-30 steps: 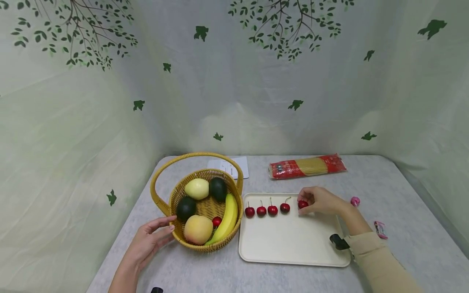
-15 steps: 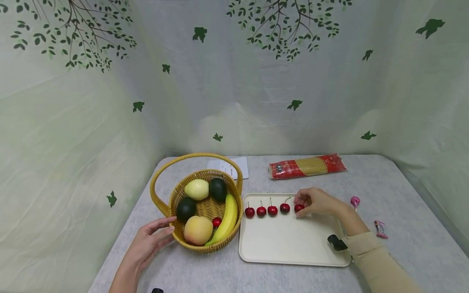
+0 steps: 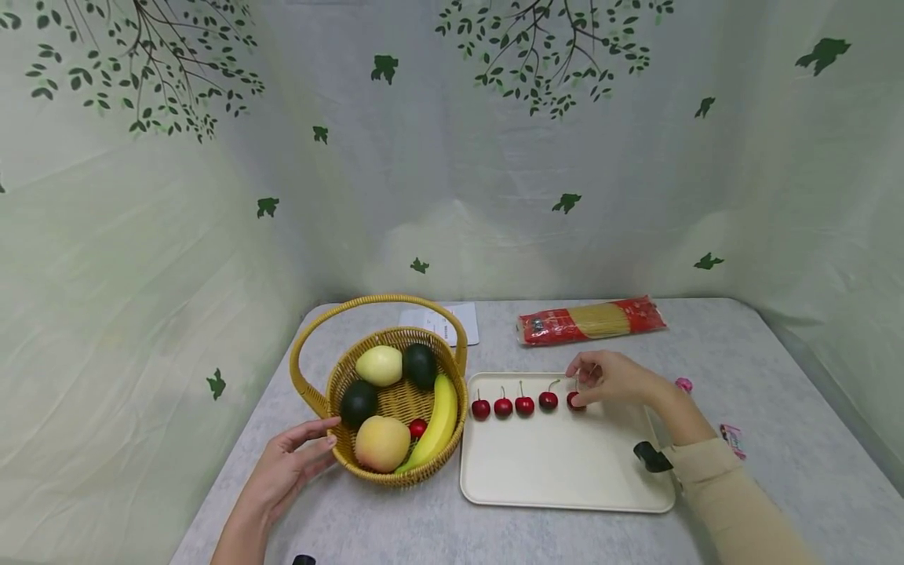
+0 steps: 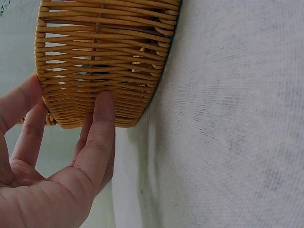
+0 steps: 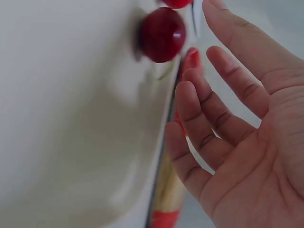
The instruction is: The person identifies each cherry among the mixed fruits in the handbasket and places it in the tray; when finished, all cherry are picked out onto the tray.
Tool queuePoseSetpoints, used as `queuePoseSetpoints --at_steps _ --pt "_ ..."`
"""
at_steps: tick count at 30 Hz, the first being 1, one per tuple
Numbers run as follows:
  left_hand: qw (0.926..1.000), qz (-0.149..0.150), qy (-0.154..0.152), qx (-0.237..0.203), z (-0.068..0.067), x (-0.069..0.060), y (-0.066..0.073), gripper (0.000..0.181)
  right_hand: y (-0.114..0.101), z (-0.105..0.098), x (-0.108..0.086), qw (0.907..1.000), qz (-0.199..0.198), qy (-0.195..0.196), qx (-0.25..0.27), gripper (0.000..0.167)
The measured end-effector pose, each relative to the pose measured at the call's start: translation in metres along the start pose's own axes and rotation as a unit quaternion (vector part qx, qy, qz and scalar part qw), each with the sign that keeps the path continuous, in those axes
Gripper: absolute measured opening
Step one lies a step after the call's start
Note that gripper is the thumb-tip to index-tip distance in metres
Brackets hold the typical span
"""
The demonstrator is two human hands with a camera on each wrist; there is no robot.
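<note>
A row of several dark red cherries [image 3: 525, 406] with stems sits along the far side of the cream tray [image 3: 537, 502]. My right hand [image 3: 610, 377] hovers just above the rightmost cherry [image 5: 164, 35], its fingers apart and holding nothing in the right wrist view. Part of that cherry is hidden behind the thumb in the head view. With fairly straight fingers, my left hand [image 3: 289, 471] touches the left side of a wicker basket [image 4: 104, 61]. Inside the basket lie a peach [image 3: 382, 444], a banana [image 3: 438, 424], a red cherry-like fruit [image 3: 418, 428], a yellow-green fruit [image 3: 380, 366] and two avocado-like dark fruits [image 3: 359, 403].
Behind the tray lies a red-and-yellow pack of spaghetti [image 3: 592, 322]. A white card or booklet [image 3: 462, 318] is partly behind the basket. To the tray's right are a pink lollipop [image 3: 683, 384] and a small pink wrapped sweet [image 3: 733, 441]. The basket's tall handle [image 3: 384, 298] arches up.
My right hand has set the last cherry slightly further left, at the row's right end, then let go and risen a little. The left hand stays at the basket.
</note>
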State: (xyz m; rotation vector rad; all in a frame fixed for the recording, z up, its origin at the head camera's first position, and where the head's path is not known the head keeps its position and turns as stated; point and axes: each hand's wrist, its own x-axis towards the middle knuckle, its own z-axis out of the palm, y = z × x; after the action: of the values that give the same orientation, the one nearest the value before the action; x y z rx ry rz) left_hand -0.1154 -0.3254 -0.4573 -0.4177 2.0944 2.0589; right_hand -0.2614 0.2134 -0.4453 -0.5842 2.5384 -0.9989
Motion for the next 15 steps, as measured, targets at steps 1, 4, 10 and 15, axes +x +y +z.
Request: queuePoseSetpoints --at_steps 1,4,10,15 --pt "1.0000 0.000 0.001 -0.001 0.000 0.000 0.000 0.035 -0.002 -0.002 0.001 1.0000 -0.004 0.001 -0.003 0.041" --pt "1.0000 0.000 0.000 0.000 0.000 0.000 0.000 0.035 -0.008 -0.006 0.005 0.9998 -0.019 0.001 -0.008 0.042" --pt "1.0000 0.001 0.003 0.001 0.000 0.001 0.001 0.040 -0.033 -0.009 0.010 0.9984 -0.051 -0.010 -0.021 0.044" --pt "1.0000 0.000 0.005 -0.001 0.000 0.000 0.001 0.039 -0.063 -0.012 0.011 0.9956 -0.085 -0.027 -0.027 0.041"
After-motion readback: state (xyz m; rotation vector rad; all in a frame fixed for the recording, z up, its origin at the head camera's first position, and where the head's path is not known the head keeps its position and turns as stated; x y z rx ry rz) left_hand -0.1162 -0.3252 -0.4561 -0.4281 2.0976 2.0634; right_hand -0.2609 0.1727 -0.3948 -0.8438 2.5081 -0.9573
